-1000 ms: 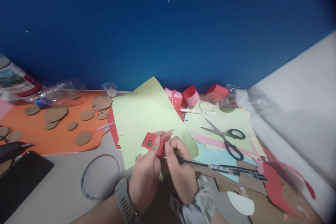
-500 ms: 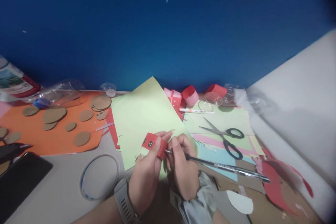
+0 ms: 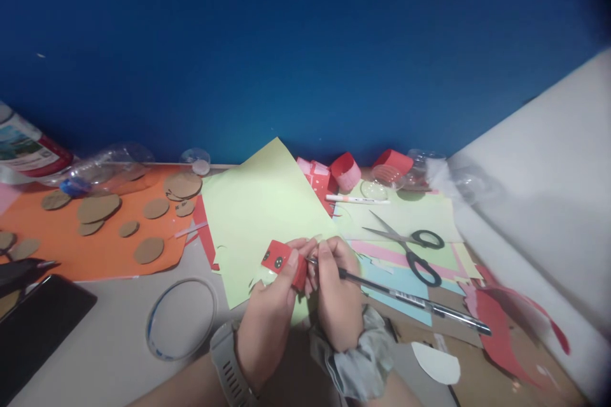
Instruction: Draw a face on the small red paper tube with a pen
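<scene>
My left hand [image 3: 274, 299] pinches a small red paper piece [image 3: 277, 255] that carries two dark drawn eyes. Its thumb lies on the red surface. In my right hand [image 3: 338, 286] is a black pen [image 3: 405, 296], its shaft slanting down to the right. The pen's tip points at the right part of the red piece; fingers hide whether it touches. Both hands are close together over the near corner of a light green sheet [image 3: 258, 197]. A grey watch band [image 3: 230, 362] circles the left wrist, and a grey-green scrunchie [image 3: 363, 356] the right.
Black-handled scissors [image 3: 405, 245] lie on coloured paper at the right. Cardboard discs [image 3: 98, 208] rest on an orange sheet [image 3: 167, 267] at left. A clear ring [image 3: 181, 319] and a phone [image 3: 45, 331] are nearer. Red paper rings [image 3: 346, 170] stand by the blue wall [image 3: 305, 63].
The red piece and my left hand have moved slightly to the right. My right hand has shifted up a little, with its pen tip still at the red piece.
</scene>
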Demonstrator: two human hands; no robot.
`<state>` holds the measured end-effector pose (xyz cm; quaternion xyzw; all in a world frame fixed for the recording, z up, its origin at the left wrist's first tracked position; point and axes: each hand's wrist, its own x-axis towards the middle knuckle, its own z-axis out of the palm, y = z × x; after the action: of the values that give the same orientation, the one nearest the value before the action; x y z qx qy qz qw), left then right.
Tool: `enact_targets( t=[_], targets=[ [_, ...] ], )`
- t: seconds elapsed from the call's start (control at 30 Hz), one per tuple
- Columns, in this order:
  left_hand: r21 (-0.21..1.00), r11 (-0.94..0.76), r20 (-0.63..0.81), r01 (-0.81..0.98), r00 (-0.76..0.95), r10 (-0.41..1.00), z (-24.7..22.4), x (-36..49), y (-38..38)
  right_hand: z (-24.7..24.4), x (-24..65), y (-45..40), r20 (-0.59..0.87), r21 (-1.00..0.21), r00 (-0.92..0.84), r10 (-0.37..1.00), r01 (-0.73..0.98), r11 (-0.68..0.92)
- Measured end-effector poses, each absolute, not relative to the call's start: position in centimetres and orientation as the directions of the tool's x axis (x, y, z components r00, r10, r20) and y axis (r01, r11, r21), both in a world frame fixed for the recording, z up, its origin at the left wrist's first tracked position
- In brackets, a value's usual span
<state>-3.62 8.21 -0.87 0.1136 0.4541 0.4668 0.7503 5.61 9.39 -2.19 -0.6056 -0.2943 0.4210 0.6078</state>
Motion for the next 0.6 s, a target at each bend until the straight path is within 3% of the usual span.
enact_targets(
  t=[0.23,0.6],
  targets=[
    [0.66,0.602,-0.617,-0.45,0.134,0.776,1.8,-3.9,9.1,-1.8,5.6,9.5,-0.145,-0.986,0.482,0.864,-0.143,-0.086],
    [0.687,0.604,-0.611,-0.403,0.129,0.781,0.9,-3.9,8.7,-1.8,5.7,9.5,-0.159,-0.982,0.462,0.872,-0.16,-0.095]
  ],
)
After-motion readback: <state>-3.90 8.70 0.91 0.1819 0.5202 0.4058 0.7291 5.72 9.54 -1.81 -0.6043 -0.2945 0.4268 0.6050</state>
